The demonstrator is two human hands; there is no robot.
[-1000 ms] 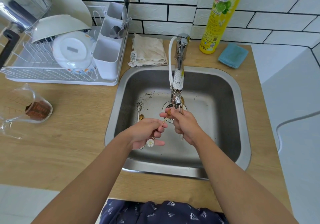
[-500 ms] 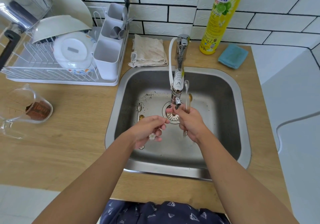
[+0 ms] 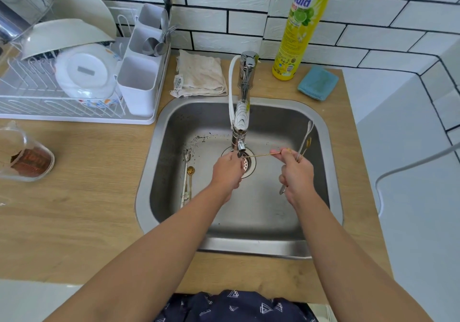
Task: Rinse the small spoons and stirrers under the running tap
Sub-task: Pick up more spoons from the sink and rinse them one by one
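Gold, thin, slippery stirrer (image 3: pixel 260 155) at frame centre: my left hand (image 3: pixel 227 172) pinches one end, right hand (image 3: pixel 295 172) the other, clutching rinsed spoons (image 3: pixel 305 139).

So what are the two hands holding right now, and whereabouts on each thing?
A thin gold stirrer spans both: right hand pinches one end, left hand the other, under the tap. The right also holds two spoons mid-handle.

Our hands have drawn apart: the right hand (image 3: pixel 296 172) moved right, stretching a thin gold stirrer (image 3: pixel 260 155) toward the left hand (image 3: pixel 227 169).
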